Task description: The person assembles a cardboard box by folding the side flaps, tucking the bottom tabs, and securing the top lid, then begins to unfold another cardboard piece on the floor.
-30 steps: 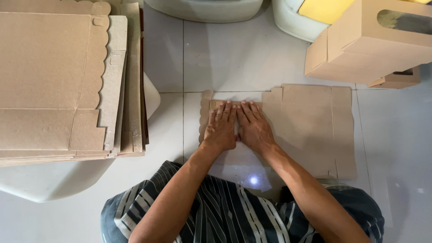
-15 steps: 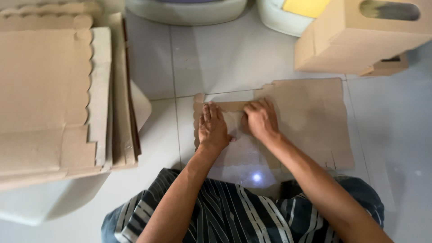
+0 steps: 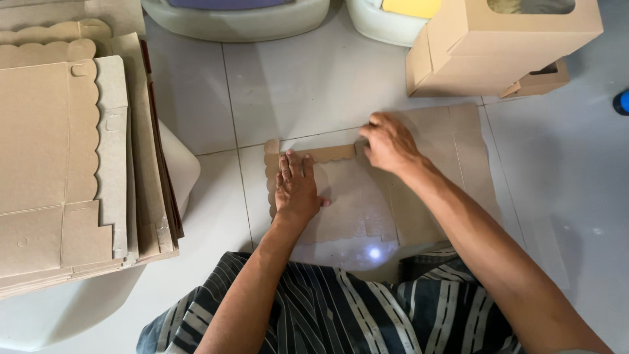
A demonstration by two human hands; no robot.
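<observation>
A flat brown cardboard box blank (image 3: pixel 452 151) with scalloped edges lies on the white tiled floor in front of me. My left hand (image 3: pixel 296 187) presses flat on its left part, fingers apart, palm down. My right hand (image 3: pixel 388 141) rests farther right and higher, fingers curled over a folded flap along the blank's top edge. A narrow folded strip (image 3: pixel 327 153) runs between the two hands.
A tall stack of flat cardboard blanks (image 3: pixel 59 164) sits at the left on a white surface. Assembled brown window boxes (image 3: pixel 498 46) stand at the upper right. Pale tubs (image 3: pixel 236 16) line the top edge. A blue object (image 3: pixel 621 101) peeks in at far right.
My hands, side by side in the middle of the blank before, have spread apart. The right hand slid right along the top fold; the left stays pressing the left part.
</observation>
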